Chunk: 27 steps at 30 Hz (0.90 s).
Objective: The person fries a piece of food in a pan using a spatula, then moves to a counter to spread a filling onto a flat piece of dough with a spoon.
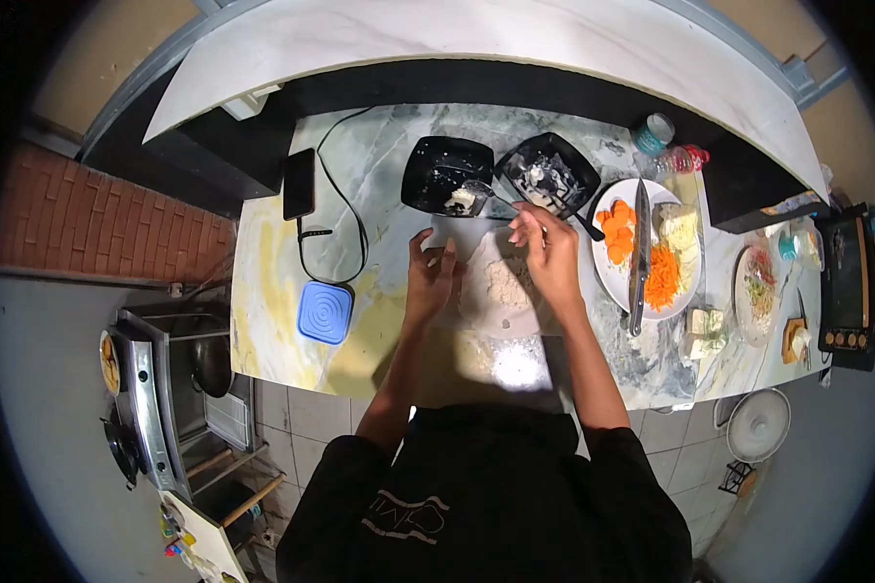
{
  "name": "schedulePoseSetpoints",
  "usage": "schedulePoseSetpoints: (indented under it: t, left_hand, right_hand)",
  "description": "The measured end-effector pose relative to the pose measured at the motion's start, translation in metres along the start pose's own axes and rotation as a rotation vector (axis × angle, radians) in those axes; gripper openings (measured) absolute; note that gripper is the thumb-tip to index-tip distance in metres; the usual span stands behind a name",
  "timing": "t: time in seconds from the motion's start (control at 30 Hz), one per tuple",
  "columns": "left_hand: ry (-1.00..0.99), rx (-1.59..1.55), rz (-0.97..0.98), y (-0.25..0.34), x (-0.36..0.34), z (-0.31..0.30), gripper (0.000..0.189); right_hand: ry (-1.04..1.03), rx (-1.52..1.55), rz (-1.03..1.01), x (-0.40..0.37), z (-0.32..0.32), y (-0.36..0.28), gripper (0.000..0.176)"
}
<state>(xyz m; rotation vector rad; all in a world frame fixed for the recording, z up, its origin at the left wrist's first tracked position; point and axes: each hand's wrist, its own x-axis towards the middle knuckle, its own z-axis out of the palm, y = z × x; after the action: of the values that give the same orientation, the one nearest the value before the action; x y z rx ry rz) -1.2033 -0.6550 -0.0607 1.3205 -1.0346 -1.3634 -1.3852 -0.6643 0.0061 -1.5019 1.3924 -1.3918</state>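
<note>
My right hand (pixel 548 255) pinches the handle of a metal spoon (pixel 477 188). The spoon's bowl is over the left black bowl (pixel 423 201), at a white creamy lump (pixel 460 201). My left hand (pixel 432 276) is raised beside a thin pale sheet (pixel 474 309), its fingers apart and holding nothing. A heap of crumbly beige filling (pixel 507 284) lies on that sheet, between my two hands. The second black bowl (pixel 581 167), just beyond my right hand, has white pieces and smears inside.
Right of my hands, a white plate (pixel 605 284) holds orange slices, orange shreds, pale shreds and a long knife (pixel 639 257). A phone (pixel 299 185), a cable and a blue square lid (pixel 325 313) lie left. Wrapped white blocks (pixel 706 332) and another plate (pixel 754 294) are farther right.
</note>
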Motion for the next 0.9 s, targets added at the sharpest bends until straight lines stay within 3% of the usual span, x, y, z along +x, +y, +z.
schedulePoseSetpoints:
  t: [0.17,0.37,0.57,0.9]
  left_hand:
    - [0.041,-0.213,-0.075,-0.003,0.02,0.007,0.076]
    - [0.017,-0.307,-0.06,-0.011,0.038,0.007,0.084]
    - [0.113,-0.333,-0.134,0.003,0.046,0.013,0.081]
    - [0.069,-0.395,-0.089,0.0,0.053,0.01,0.067]
  right_hand:
    - [-0.081,-0.178,-0.052,0.025,0.012,0.013,0.019]
    - [-0.064,-0.194,-0.044,0.037,0.018,0.021,0.018]
    - [-0.126,-0.277,-0.13,0.042,0.017,0.04,0.017]
    - [-0.155,-0.162,0.164,0.018,0.021,0.035,0.028]
